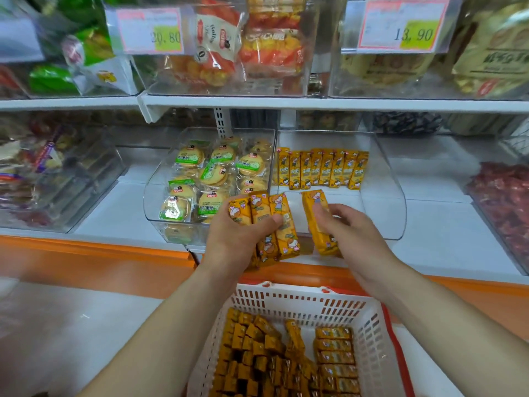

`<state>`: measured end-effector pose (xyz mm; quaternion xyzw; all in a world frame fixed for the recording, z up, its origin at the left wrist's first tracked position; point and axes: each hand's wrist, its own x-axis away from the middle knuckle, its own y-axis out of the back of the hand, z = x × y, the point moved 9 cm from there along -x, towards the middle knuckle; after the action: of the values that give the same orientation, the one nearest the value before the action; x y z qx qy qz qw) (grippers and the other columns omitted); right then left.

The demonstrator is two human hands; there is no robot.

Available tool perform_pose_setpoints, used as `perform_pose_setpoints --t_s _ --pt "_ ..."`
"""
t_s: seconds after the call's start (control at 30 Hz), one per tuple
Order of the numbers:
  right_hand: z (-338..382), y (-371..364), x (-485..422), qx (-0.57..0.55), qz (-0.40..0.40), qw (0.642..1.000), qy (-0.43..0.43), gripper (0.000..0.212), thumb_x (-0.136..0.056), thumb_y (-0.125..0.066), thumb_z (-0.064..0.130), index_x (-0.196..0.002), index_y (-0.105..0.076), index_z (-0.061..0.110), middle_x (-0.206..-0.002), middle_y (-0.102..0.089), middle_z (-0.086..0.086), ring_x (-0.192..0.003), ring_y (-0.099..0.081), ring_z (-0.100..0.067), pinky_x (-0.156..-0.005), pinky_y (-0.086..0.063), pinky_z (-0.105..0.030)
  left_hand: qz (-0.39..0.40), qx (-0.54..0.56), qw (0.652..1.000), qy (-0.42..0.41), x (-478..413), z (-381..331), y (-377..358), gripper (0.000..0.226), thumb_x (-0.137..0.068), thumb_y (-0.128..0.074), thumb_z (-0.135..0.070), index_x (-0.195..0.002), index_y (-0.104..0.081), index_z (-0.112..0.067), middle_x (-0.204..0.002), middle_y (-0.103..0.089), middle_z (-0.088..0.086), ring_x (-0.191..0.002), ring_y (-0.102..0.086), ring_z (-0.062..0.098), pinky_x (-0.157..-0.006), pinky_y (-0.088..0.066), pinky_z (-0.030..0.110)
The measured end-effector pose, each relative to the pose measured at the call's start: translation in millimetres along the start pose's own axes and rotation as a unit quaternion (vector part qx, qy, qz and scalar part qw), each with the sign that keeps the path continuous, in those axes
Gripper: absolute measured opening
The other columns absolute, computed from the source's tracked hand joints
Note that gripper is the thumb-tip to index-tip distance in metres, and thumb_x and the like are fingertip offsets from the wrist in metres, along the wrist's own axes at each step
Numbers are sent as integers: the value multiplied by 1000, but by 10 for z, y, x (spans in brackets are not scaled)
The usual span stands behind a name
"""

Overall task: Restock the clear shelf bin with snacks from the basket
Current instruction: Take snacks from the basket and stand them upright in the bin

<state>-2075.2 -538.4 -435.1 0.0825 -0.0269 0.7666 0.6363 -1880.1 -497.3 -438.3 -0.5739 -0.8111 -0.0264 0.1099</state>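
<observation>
restocking in progress at the clear shelf bin (385, 179), with a white basket (300, 299) waiting below the shelf's orange front edge. the left hand (237, 239) grips a fan of about three orange packs (272, 222), thumb across their faces. their long axes run away from the person toward the bin's back wall. the right hand (349, 233) pinches a single pack (315, 207) lying the same way, close beside the fan but apart from it. its far end appears to reach over the bin's front edge. a row of matching packs (320, 170) stands upright, side by side, along the bin's rear wall, and the bin's floor shows between that row and the front edge. the right hand is the nearer to that gap. its pack would probably need tipping from lengthwise to standing on end to line up in front of the row. the fan in the left hand sits by the bin's left front corner, overlapping the view of the neighbouring bin (154, 196) of round biscuits (213, 173). many more packs (257, 353) lie heaped in the basket, so the job looks far from finished.
</observation>
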Motion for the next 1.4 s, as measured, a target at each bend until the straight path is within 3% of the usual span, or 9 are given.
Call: perform_pose_setpoints --t_s 0.13,0.3,0.4,0.57,0.7,0.93,1.13,1.27,1.4 --pt "165 4 -461 68 -30 996 47 32 -95 -62 41 -86 -71 12 -66 -58 1 -50 -52 -6 -48 -43 -19 -31 -61 996 -52 -97 -186 247 53 -73 -92 -20 -116 -62 -29 -94 -79 -4 -81 -78 14 -58 -63 30" --pt "-25 -142 -1450 128 -13 991 26 21 -91 -72 29 -99 -64 12 -93 -68 -3 -82 -63 -15 -67 -47 -26 -22 -91 995 -44 -244 -120 398 60 -74 -91 -13 -123 -58 -25 -102 -79 0 -86 -78 16 -71 -66 39" --pt "-259 -180 -1992 130 -46 990 10 20 -85 -79 19 -94 -62 15 -98 -69 -11 -92 -64 -24 -83 -55 -37 -19 -82 995 -50 -302 -121 461 56 -74 -90 -14 -118 -59 -27 -88 -79 -10 -76 -77 7 -57 -61 24" --pt "-327 -217 -2469 190 -90 977 39 30 -80 -82 14 -105 -66 11 -83 -70 -1 -93 -67 -24 -91 -54 -39 -40 -62 996 -59 -306 -164 586 52 -73 -90 -18 -112 -60 -35 -90 -78 -15 -79 -77 6 -53 -58 20" --pt "-217 -243 -2548 307 -125 939 91 18 -82 -69 4 -99 -69 9 -99 -72 -9 -98 -64 -27 -82 -50 -30 -47 -82 995 -44 -218 -107 690 54 -74 -89 -17 -117 -60 -31 -88 -79 -13 -75 -78 9 -51 -58 22" --pt "-176 -428 -2555 528 -63 839 113 22 -77 -80 17 -88 -62 11 -91 -65 -13 -91 -64 -35 -71 -46 -33 -73 -83 993 -45 -238 -85 799 53 -70 -91 -24 -115 -62 -32 -86 -78 -14 -72 -77 6 -49 -56 20" --pt "-239 -389 -2620 518 -79 845 106 34 -80 -82 32 -85 -52 18 -74 -51 -2 -77 -56 -28 -65 -38 -31 -52 -80 994 -46 -289 -32 651 48 -72 -90 -16 -104 -60 -35 -82 -77 -18 -73 -76 6 -48 -57 22" --pt "-154 -369 -2527 525 -55 845 87 36 -76 -84 38 -78 -56 14 -79 -61 -7 -76 -57 -26 -64 -40 -30 -56 -81 994 -44 -286 -30 620 46 -73 -91 -15 -101 -59 -35 -79 -75 -21 -70 -75 3 -46 -56 20" --pt "253 -152 -2013 411 -101 898 118 22 -80 -79 29 -72 -65 14 -75 -67 -3 -77 -64 -22 -67 -47 -28 -58 -70 995 -49 -255 -95 544 45 -72 -91 -16 -100 -60 -32 -78 -75 -20 -69 -75 2 -47 -54 17"
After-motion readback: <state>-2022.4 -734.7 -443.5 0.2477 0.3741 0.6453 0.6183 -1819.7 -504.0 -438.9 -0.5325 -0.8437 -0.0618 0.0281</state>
